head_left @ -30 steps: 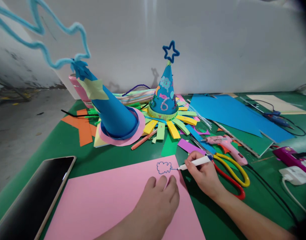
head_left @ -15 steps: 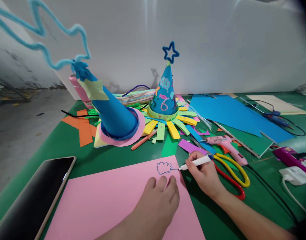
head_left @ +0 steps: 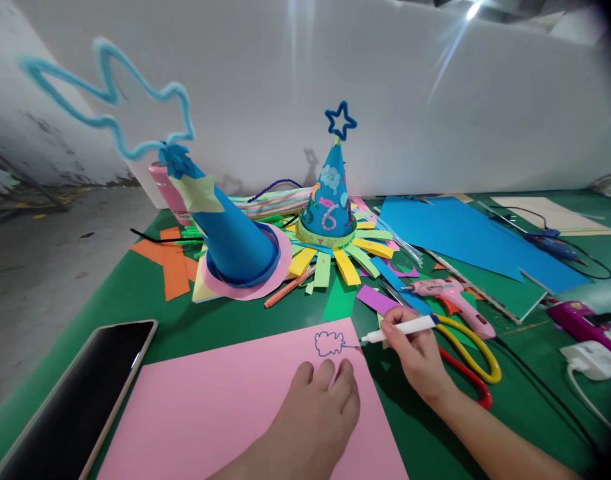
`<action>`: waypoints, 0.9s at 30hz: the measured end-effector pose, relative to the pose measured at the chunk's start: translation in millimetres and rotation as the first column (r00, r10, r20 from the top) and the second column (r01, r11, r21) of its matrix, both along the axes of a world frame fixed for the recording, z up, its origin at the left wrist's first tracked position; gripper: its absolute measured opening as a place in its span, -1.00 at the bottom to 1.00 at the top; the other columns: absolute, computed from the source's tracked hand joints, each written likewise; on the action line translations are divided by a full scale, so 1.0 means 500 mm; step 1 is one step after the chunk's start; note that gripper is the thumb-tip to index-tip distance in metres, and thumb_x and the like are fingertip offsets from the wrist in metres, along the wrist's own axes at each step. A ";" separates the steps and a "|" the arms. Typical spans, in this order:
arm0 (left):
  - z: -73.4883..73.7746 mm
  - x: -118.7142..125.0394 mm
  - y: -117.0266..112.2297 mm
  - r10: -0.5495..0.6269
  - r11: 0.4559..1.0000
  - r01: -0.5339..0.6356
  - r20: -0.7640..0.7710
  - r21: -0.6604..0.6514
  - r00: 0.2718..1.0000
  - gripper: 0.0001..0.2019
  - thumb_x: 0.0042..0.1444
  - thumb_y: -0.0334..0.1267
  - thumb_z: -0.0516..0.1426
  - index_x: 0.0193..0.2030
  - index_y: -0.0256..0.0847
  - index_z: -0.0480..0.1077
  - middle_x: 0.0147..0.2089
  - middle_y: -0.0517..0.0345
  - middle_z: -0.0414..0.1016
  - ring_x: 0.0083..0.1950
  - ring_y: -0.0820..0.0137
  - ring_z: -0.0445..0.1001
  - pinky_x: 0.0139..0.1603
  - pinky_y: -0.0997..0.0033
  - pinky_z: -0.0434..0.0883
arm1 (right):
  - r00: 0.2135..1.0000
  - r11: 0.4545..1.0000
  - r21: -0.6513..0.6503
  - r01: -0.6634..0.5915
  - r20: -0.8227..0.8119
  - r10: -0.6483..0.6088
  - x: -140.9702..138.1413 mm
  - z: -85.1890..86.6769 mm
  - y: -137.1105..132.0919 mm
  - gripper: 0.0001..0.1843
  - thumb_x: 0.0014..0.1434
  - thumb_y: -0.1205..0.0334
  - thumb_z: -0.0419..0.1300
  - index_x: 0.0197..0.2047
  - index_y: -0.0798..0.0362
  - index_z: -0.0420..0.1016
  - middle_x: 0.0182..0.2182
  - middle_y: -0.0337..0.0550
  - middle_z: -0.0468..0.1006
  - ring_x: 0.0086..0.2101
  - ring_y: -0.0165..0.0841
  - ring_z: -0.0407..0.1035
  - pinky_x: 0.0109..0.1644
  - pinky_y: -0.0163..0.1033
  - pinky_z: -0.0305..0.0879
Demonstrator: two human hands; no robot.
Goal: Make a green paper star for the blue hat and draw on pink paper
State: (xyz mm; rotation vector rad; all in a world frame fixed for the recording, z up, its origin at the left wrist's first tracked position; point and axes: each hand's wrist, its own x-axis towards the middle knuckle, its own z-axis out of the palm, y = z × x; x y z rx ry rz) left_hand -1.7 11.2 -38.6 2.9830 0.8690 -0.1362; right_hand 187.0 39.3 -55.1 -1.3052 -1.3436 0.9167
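A sheet of pink paper (head_left: 210, 393) lies on the green table, with a cloud-like outline (head_left: 329, 343) in blue ink near its top right corner. From the outline a short line runs to the paper's right edge. My left hand (head_left: 318, 410) rests on the sheet just below the drawing, fingers apart and holding nothing. Between thumb and fingers of my right hand (head_left: 418, 357) is a white marker (head_left: 402, 328), its tip at the paper's right edge. Scissors (head_left: 478, 353) with yellow and red handles lie just beyond that hand.
A phone (head_left: 75, 400) lies at left. Behind the paper stand a tilted blue cone hat (head_left: 235, 240) with a pipe-cleaner star and a decorated blue party hat (head_left: 330, 193). At right are a pink glue gun (head_left: 455, 300), its cord, blue sheets (head_left: 455, 230) and a white plug (head_left: 592, 360).
My right hand and the marker have shifted slightly right, and the ink line reaches the paper's edge. My left hand stays on the sheet. The whole view has tilted up a little.
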 end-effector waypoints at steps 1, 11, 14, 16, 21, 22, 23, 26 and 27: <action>0.000 0.000 0.000 0.001 1.000 -0.001 -0.003 -0.002 1.000 -0.49 0.03 -0.18 -0.06 0.11 -0.39 0.16 0.16 -0.16 0.18 -0.06 0.10 0.19 -0.24 0.15 0.18 | 0.998 1.000 0.015 0.015 -0.060 -0.014 0.002 0.000 0.001 -0.81 0.13 0.18 0.06 -0.47 0.05 0.23 -0.64 -0.38 0.12 -0.62 -0.51 0.00 -0.59 -0.38 -0.05; -0.008 -0.003 -0.002 -0.009 0.999 0.007 0.023 0.049 1.000 -0.47 -0.04 -0.20 0.02 0.10 -0.39 0.16 0.15 -0.16 0.18 -0.08 0.12 0.18 -0.23 0.17 0.16 | 0.981 1.000 -0.001 -0.028 -0.192 0.027 0.001 -0.007 0.001 -0.85 0.11 0.16 0.11 -0.28 0.04 0.34 -0.58 -0.31 0.27 -0.57 -0.48 0.13 -0.53 -0.38 0.08; -0.013 -0.004 -0.005 -0.011 0.997 0.008 0.045 0.075 0.999 -0.46 -0.07 -0.24 0.03 0.10 -0.37 0.16 0.16 -0.14 0.16 -0.08 0.12 0.16 -0.24 0.17 0.14 | 0.991 1.000 0.007 -0.025 -0.134 0.026 -0.002 -0.005 0.003 -0.84 0.13 0.15 0.08 -0.36 0.06 0.33 -0.61 -0.33 0.23 -0.59 -0.49 0.11 -0.55 -0.37 0.05; -0.015 -0.004 -0.005 -0.013 0.997 0.009 0.052 0.077 0.999 -0.48 -0.07 -0.26 0.02 0.09 -0.36 0.16 0.17 -0.13 0.15 -0.09 0.12 0.15 -0.25 0.18 0.14 | 0.997 1.000 0.000 -0.019 -0.074 0.019 -0.003 -0.001 0.005 -0.83 0.15 0.14 0.05 -0.38 0.06 0.31 -0.63 -0.33 0.22 -0.60 -0.49 0.09 -0.56 -0.37 0.02; -0.014 -0.004 -0.003 -0.015 0.996 0.010 0.064 0.085 0.998 -0.50 -0.04 -0.28 0.00 0.09 -0.36 0.16 0.16 -0.13 0.16 -0.11 0.13 0.15 -0.27 0.18 0.14 | 0.998 0.998 -0.023 -0.057 0.027 0.057 -0.006 0.006 0.005 -0.82 0.15 0.16 0.03 -0.42 0.06 0.28 -0.64 -0.36 0.16 -0.60 -0.49 0.05 -0.57 -0.38 -0.01; -0.014 -0.003 -0.002 -0.015 0.996 0.010 0.065 0.084 0.998 -0.51 -0.04 -0.27 0.00 0.08 -0.36 0.17 0.15 -0.13 0.17 -0.11 0.13 0.15 -0.27 0.18 0.14 | 0.997 0.997 -0.029 -0.066 0.029 0.067 -0.006 0.005 0.005 -0.83 0.15 0.16 0.04 -0.42 0.06 0.26 -0.64 -0.36 0.15 -0.60 -0.49 0.04 -0.57 -0.38 -0.02; -0.014 -0.003 -0.002 -0.015 0.997 0.009 0.065 0.083 0.998 -0.51 -0.04 -0.27 0.00 0.08 -0.37 0.17 0.15 -0.13 0.17 -0.11 0.13 0.15 -0.27 0.18 0.14 | 0.997 0.997 -0.036 -0.075 0.028 0.076 -0.006 0.004 0.005 -0.84 0.15 0.17 0.04 -0.41 0.05 0.25 -0.64 -0.37 0.14 -0.60 -0.49 0.03 -0.57 -0.37 -0.02; -0.014 -0.003 -0.001 -0.009 0.997 0.004 0.064 0.077 0.998 -0.52 -0.05 -0.28 0.00 0.07 -0.37 0.17 0.15 -0.13 0.17 -0.12 0.14 0.15 -0.27 0.19 0.15 | 0.993 0.993 -0.053 -0.108 0.044 0.110 -0.007 0.001 0.004 -0.84 0.14 0.17 0.04 -0.43 0.04 0.23 -0.63 -0.37 0.13 -0.60 -0.48 0.03 -0.57 -0.37 -0.02; -0.014 -0.003 -0.001 -0.007 0.997 0.003 0.064 0.075 0.998 -0.52 -0.05 -0.28 0.00 0.07 -0.37 0.17 0.14 -0.13 0.18 -0.12 0.14 0.15 -0.28 0.19 0.15 | 0.990 0.991 -0.053 -0.119 0.063 0.123 -0.006 0.000 0.003 -0.83 0.14 0.16 0.04 -0.44 0.04 0.23 -0.63 -0.37 0.13 -0.60 -0.48 0.03 -0.57 -0.36 -0.01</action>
